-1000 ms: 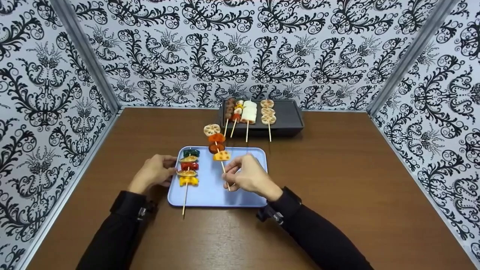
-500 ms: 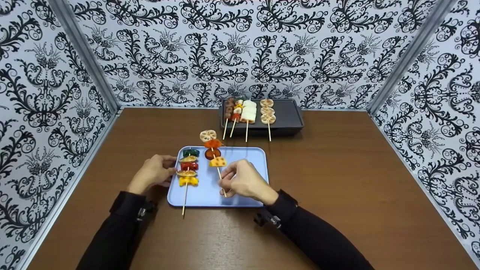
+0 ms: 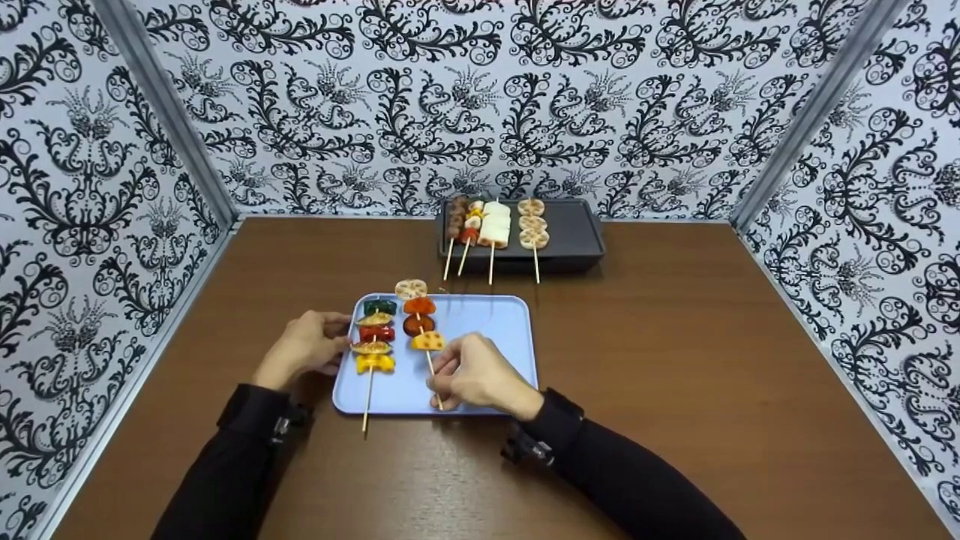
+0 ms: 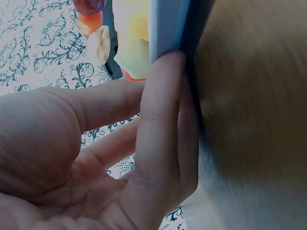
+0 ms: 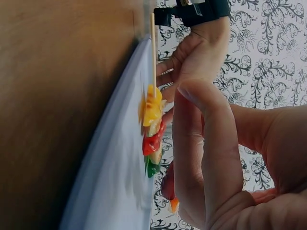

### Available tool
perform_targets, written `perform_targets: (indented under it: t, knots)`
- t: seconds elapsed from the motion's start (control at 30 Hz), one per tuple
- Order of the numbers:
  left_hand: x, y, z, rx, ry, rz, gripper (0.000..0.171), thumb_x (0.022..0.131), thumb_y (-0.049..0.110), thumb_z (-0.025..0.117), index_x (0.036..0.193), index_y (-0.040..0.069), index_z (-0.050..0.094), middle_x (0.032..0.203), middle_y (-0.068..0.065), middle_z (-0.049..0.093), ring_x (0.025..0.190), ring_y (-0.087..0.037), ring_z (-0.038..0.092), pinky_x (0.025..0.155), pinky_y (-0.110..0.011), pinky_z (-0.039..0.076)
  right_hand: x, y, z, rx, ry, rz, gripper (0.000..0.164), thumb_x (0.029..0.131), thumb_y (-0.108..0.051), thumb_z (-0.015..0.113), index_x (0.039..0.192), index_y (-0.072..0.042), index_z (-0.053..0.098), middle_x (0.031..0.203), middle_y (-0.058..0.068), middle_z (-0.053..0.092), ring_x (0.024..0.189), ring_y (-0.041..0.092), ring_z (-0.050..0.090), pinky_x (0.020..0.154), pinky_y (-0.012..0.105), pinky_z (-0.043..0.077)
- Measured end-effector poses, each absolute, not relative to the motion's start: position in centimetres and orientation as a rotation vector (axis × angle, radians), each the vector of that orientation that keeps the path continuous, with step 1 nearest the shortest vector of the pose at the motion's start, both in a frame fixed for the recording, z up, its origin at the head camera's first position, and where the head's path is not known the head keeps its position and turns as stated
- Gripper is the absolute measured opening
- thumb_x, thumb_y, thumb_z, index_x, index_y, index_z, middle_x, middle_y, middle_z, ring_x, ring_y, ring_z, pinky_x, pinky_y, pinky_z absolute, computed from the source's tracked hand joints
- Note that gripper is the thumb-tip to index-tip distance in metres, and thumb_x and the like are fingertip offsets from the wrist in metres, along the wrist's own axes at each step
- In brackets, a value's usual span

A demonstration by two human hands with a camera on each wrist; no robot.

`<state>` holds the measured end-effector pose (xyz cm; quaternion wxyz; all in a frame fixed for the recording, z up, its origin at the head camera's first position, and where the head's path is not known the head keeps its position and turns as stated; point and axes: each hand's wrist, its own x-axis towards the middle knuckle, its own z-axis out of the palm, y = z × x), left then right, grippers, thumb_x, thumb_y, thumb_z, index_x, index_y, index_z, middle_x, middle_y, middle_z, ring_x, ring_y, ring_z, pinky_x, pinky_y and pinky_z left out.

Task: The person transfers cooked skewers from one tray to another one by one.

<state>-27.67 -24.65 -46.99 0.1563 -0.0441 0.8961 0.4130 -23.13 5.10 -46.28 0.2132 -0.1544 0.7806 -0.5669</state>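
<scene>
Pinched by its stick in my right hand [image 3: 480, 375], a vegetable skewer [image 3: 418, 325] is tilted low over the light blue tray [image 3: 480, 315]. It carries a lotus root slice, an orange piece, a dark-rimmed red piece and a yellow piece. Another vegetable skewer [image 3: 375, 334], with green, red and yellow pieces, lies along the tray's left side, its stick jutting past the front edge. My left hand [image 3: 306, 346] rests against the tray's left rim, and the left wrist view has its fingers [image 4: 160, 105] right at that rim. In the right wrist view, my curled fingers [image 5: 218, 148] hide the held stick.
Behind the tray stands a dark grill plate [image 3: 574, 229]. On it lie a meat skewer [image 3: 455, 217], a mixed skewer [image 3: 472, 223], a white skewer [image 3: 495, 223] and a lotus root skewer [image 3: 533, 223], sticks facing me. Patterned walls [image 3: 480, 97] enclose the wooden table [image 3: 660, 360].
My right hand has come toward me and slightly left, lowering its skewer from above the tray's far edge to close beside the other one. My left hand has stayed at the rim.
</scene>
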Motion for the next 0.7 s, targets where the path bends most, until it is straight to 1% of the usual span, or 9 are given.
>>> perform_targets:
  t: [0.13, 0.3, 0.43, 0.6, 0.7]
  knots:
    - [-27.5, -24.7, -46.9, -0.093, 2.572, 1.201, 0.048, 0.102, 0.014, 0.062, 0.149, 0.008, 0.052, 0.141, -0.027, 0.061, 0.081, -0.021, 0.076, 0.068, -0.036, 0.067, -22.9, 4.7, -46.8, -0.423, 2.15, -1.574, 0.009, 0.087, -0.004, 0.074, 0.092, 0.001, 0.069, 0.079, 0.016, 0.076, 0.06, 0.02, 0.075, 0.057, 0.035, 0.065]
    - [-27.4, -24.7, -46.9, -0.074, 2.579, 1.21, 0.048, 0.102, 0.013, 0.062, 0.149, 0.008, 0.053, 0.14, -0.027, 0.062, 0.081, -0.021, 0.076, 0.068, -0.037, 0.067, -22.6, 4.0, -47.3, -0.397, 2.162, -1.563, 0.008, 0.086, -0.004, 0.075, 0.089, 0.001, 0.07, 0.077, 0.015, 0.076, 0.056, 0.018, 0.073, 0.056, 0.034, 0.065]
    - [-27.3, -24.7, -46.9, -0.075, 2.588, 1.201, 0.048, 0.102, 0.014, 0.062, 0.149, 0.008, 0.052, 0.141, -0.027, 0.062, 0.081, -0.021, 0.075, 0.068, -0.037, 0.067, -22.5, 3.4, -47.3, -0.361, 2.124, -1.59, 0.011, 0.085, -0.003, 0.079, 0.09, 0.002, 0.07, 0.079, 0.015, 0.076, 0.057, 0.02, 0.074, 0.058, 0.035, 0.065]
    - [-27.3, -24.7, -46.9, -0.07, 2.589, 1.208, 0.049, 0.102, 0.013, 0.062, 0.15, 0.008, 0.052, 0.141, -0.028, 0.061, 0.081, -0.022, 0.076, 0.068, -0.036, 0.067, -22.5, 2.6, -47.2, -0.364, 2.086, -1.608, 0.015, 0.084, -0.004, 0.081, 0.09, 0.003, 0.069, 0.082, 0.019, 0.076, 0.059, 0.023, 0.075, 0.061, 0.038, 0.066]
    - [-27.4, -24.7, -46.9, -0.072, 2.589, 1.202, 0.049, 0.102, 0.013, 0.062, 0.15, 0.008, 0.051, 0.142, -0.028, 0.06, 0.081, -0.021, 0.076, 0.067, -0.036, 0.067, -22.5, 2.3, -47.2, -0.363, 2.076, -1.601, 0.018, 0.083, -0.006, 0.083, 0.091, 0.002, 0.069, 0.083, 0.021, 0.076, 0.059, 0.022, 0.075, 0.062, 0.038, 0.066]
